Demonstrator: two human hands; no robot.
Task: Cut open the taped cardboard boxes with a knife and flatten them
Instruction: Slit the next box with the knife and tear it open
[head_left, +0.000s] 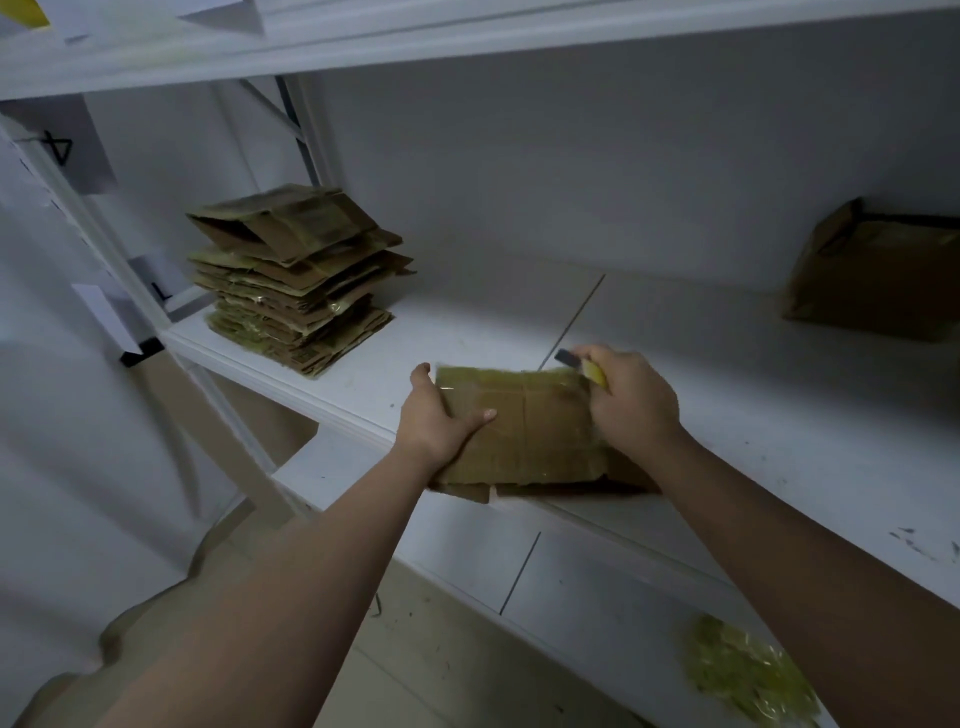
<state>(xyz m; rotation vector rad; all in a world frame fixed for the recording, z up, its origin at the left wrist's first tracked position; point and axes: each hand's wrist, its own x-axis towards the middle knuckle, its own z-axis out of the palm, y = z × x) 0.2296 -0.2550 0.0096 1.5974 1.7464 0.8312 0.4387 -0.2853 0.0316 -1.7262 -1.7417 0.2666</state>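
A brown taped cardboard box (535, 431) lies flat at the front edge of the white shelf (727, 415), its near flaps hanging over the edge. My left hand (436, 415) grips its left side, thumb on top. At the box's far right corner my right hand (631, 397) grips a yellow knife (584, 366) whose dark tip sticks out to the left. A stack of flattened boxes (298, 278) sits at the shelf's left end. Another taped box (878, 270) stands at the far right.
A white upright post (130, 280) rises at the left. A lower shelf (597, 587) holds a heap of yellowish tape scraps (743, 670). An upper shelf (467, 41) runs overhead. Bare shelf lies between the stack and the far box.
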